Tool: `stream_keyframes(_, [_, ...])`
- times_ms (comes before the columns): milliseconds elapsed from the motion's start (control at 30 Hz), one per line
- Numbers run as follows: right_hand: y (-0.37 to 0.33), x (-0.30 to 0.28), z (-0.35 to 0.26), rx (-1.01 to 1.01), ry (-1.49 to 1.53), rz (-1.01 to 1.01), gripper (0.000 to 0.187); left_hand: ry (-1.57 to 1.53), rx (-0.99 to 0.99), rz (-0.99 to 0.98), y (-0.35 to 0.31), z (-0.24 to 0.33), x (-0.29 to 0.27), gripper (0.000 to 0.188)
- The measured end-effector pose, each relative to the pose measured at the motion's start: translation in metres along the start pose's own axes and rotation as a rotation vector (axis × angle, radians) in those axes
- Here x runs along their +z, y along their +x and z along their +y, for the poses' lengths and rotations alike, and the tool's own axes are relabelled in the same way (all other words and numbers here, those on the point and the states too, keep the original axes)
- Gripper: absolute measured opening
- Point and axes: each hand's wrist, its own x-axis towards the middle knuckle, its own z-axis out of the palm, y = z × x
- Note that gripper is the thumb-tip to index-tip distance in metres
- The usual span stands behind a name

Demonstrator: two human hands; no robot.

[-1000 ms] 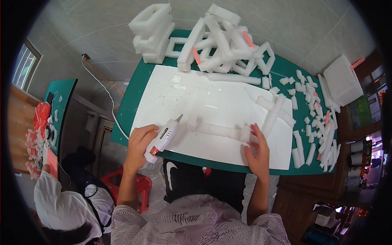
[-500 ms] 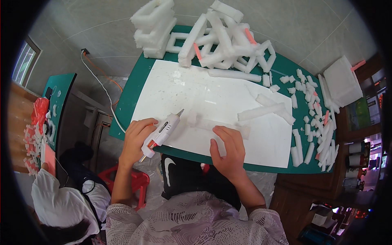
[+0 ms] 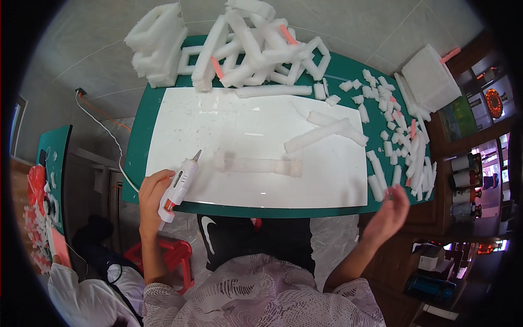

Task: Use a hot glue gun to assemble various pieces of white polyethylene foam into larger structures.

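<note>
We are looking down on a green surface [image 3: 139, 147] that is filling the middle of the frame, with a white sheet [image 3: 185, 125] lying across it. At the top centre a heap of frames [image 3: 249, 46] is leaning together, and at the upper left a stack [image 3: 158, 65] of thicker ones is standing. At the centre, on the sheet, the foam piece [image 3: 259, 165] is lying flat: a bar with a short block at each end, neither hand touching it. Above and right of it, two strips [image 3: 316, 136] are lying crossed.

At the lower left, our left hand [image 3: 152, 193] is keeping its grip closed around the glue gun [image 3: 180, 188], whose nozzle is pointing up near the bar's left end. At the lower right, our right hand [image 3: 388, 214] is hovering with a loose, part-bent grip, blurred and holding nothing that we can see, near the short sticks [image 3: 376, 177]. Scraps [image 3: 388, 109] are lying scattered at the right.

We are judging this to be a pause between glue joints; the next move is probably calling for picking up one stick lightly, without crushing it.
</note>
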Motion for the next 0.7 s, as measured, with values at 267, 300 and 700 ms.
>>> stream_keyframes(267, [0.006,-0.018,-0.011,-0.414,-0.522,0.292,0.035,0.007,0.025,0.009,-0.003,-0.001,-0.002,0.031])
stream_keyframes(300, [-0.008,-0.001,-0.01,-0.434,-0.38,0.171,0.035,0.004,0.065,0.003,0.0,-0.002,-0.002,0.031])
stream_keyframes(700, [-0.088,0.203,-0.022,0.084,0.017,-0.998,0.057,0.091,0.165,-0.126,0.012,0.007,-0.02,0.03])
